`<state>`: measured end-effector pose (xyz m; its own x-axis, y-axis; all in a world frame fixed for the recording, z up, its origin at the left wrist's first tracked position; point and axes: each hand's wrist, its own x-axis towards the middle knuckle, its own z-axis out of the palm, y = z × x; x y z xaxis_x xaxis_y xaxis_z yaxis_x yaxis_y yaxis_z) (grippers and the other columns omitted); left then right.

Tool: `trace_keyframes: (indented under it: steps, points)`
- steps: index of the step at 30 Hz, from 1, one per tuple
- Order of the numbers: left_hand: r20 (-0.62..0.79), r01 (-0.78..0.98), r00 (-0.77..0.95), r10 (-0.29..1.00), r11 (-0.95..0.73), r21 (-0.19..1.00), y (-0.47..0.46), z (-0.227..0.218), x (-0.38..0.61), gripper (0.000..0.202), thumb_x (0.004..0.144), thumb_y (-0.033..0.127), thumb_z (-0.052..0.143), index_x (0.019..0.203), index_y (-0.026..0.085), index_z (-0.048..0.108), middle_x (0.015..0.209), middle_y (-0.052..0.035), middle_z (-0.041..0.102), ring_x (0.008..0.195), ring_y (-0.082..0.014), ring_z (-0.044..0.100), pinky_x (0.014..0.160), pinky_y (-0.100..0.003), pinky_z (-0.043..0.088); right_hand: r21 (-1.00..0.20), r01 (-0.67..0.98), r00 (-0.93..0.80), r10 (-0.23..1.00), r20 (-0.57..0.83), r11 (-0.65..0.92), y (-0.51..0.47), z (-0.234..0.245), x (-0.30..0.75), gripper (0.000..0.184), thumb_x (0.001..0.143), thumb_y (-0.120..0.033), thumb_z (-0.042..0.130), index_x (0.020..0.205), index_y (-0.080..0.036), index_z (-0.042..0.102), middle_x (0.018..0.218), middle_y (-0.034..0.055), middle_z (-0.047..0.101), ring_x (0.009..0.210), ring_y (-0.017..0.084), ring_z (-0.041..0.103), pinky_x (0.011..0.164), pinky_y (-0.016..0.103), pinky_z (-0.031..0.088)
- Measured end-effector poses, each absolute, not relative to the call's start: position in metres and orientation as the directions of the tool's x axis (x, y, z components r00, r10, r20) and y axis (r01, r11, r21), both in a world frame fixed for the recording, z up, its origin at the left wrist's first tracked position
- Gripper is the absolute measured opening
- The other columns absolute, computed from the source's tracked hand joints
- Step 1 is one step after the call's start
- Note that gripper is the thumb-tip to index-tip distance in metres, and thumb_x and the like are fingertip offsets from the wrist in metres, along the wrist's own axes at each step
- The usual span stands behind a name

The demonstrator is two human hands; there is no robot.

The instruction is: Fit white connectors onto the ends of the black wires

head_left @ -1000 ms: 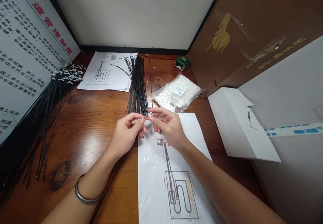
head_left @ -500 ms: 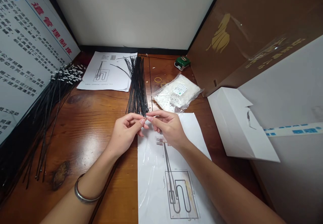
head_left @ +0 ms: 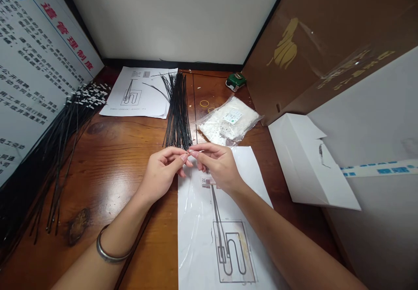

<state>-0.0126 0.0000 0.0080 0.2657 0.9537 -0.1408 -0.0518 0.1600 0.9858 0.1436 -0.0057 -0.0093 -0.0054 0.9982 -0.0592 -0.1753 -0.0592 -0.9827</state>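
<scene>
My left hand (head_left: 165,170) is closed in a pinch, thumb against forefinger. Opposite it, my right hand (head_left: 217,163) pinches too, and the fingertips of both nearly meet. Something tiny and pale shows between them, too small to name. Just beyond the fingertips lies a bundle of thin black wires (head_left: 178,111), its near ends close to my fingers. Under my right hand is a printed drawing sheet (head_left: 196,237) in a shiny clear cover. A dark line runs beside my left forearm; whether it is a wire cannot be made out.
A clear bag of small white parts (head_left: 228,120) lies behind my right hand, with a green tape measure (head_left: 235,81) farther back. More drawing sheets (head_left: 114,102) are at the back left. Black wires with white ends (head_left: 88,96) pile at left. A white carton (head_left: 303,163) stands right.
Both hands keep the same pinch in nearly the same place. The view has shifted very slightly; nothing else has visibly moved.
</scene>
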Motion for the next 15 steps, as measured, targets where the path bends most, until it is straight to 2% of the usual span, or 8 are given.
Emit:
trace_keyframes:
  steps: [5,10,11,15]
  points:
    - [-0.131,-0.034,0.251,0.959,0.144,0.989,0.0003,0.0069,-0.0129,0.017,0.076,0.031,0.069,0.078,0.014,0.066,0.066,-0.0007,0.069,0.049,-0.0083,0.056,0.052,-0.021,0.046,-0.988,-0.149,-0.002,0.999,-0.049,-0.049,-0.0053,-0.0111,0.1443,0.012,0.072,-0.029,0.072,0.08,-0.021,0.075,0.052,-0.0043,0.057,0.044,0.007,0.045,0.043,0.025,0.036]
    - [-0.126,0.004,0.248,0.96,0.129,0.992,-0.0005,0.0066,-0.0132,0.018,0.079,0.032,0.066,0.078,0.014,0.064,0.067,-0.0013,0.069,0.05,-0.0094,0.056,0.053,-0.022,0.046,-0.989,-0.146,-0.015,1.0,-0.01,-0.012,-0.0052,-0.0104,0.1436,0.013,0.074,-0.03,0.07,0.084,-0.022,0.074,0.08,0.0,0.065,0.044,0.004,0.045,0.041,0.024,0.034]
    - [-0.127,0.008,0.249,0.96,0.13,0.992,-0.0007,0.0066,-0.0133,0.018,0.08,0.032,0.065,0.078,0.014,0.063,0.067,-0.0014,0.068,0.05,-0.0095,0.056,0.053,-0.022,0.045,-0.99,-0.143,-0.021,1.0,-0.013,-0.016,-0.0052,-0.0099,0.1434,0.013,0.074,-0.03,0.07,0.084,-0.021,0.073,0.081,0.0002,0.065,0.044,0.004,0.045,0.041,0.024,0.034]
    - [-0.139,-0.002,0.247,0.959,0.144,0.99,-0.0007,0.007,-0.0129,0.019,0.08,0.033,0.066,0.079,0.014,0.063,0.068,-0.0011,0.068,0.05,-0.0096,0.056,0.054,-0.023,0.046,-0.987,-0.142,-0.036,0.997,-0.065,-0.07,-0.0054,-0.0076,0.143,0.015,0.076,-0.032,0.068,0.084,-0.02,0.069,0.054,-0.0052,0.055,0.043,0.007,0.043,0.043,0.024,0.035]
